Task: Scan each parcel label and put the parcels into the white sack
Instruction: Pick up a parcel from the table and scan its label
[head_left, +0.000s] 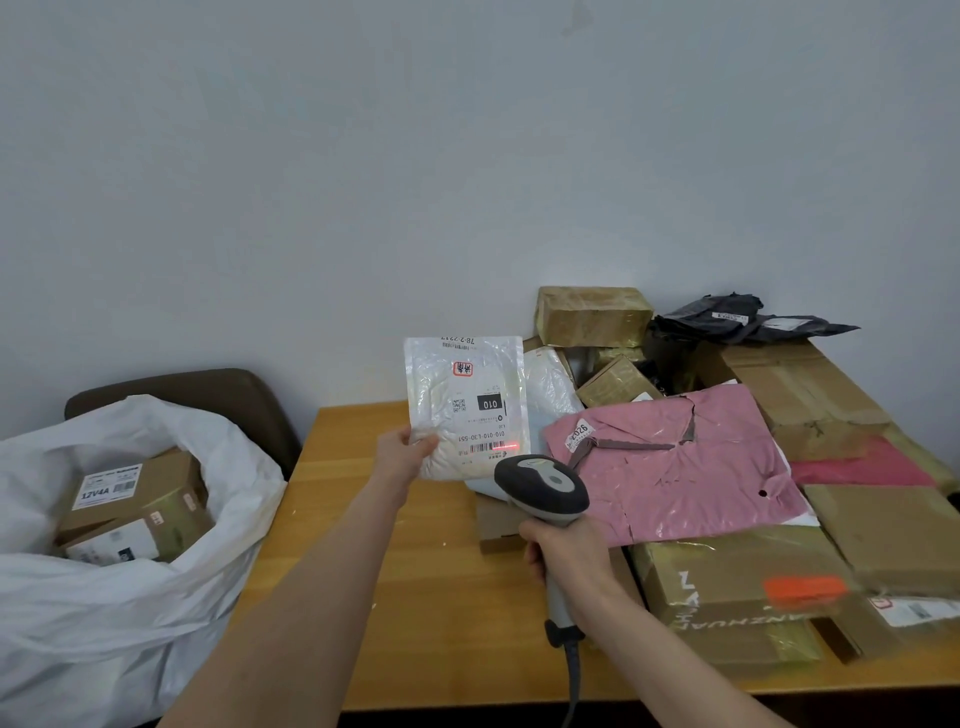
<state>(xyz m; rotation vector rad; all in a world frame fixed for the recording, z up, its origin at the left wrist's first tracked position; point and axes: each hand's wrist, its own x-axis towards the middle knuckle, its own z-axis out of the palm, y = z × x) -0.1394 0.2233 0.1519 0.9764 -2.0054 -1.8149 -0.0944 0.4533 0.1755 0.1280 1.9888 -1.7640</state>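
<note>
The white padded mailer (467, 400) is glossy, crinkled plastic with a matt paper label (485, 415); the barcode scanner (543, 486) is matt dark-grey plastic with a smoother pale-grey panel; the pink mailer (675, 467) is shiny, creased plastic film; the black mailers (748, 322) are wrinkled plastic with a dull sheen; the taped box (592, 314) is brown cardboard under glossy clear tape; the white sack (130, 597) looks like matt, rumpled plastic; the table (415, 597) is smooth, lightly lustrous wood; the wall (363, 156) is matt.

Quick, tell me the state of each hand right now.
Left hand: holds the white parcel by its lower corner, thumb on the front.
Right hand: grips the scanner by its handle, aimed at the parcel.
</note>
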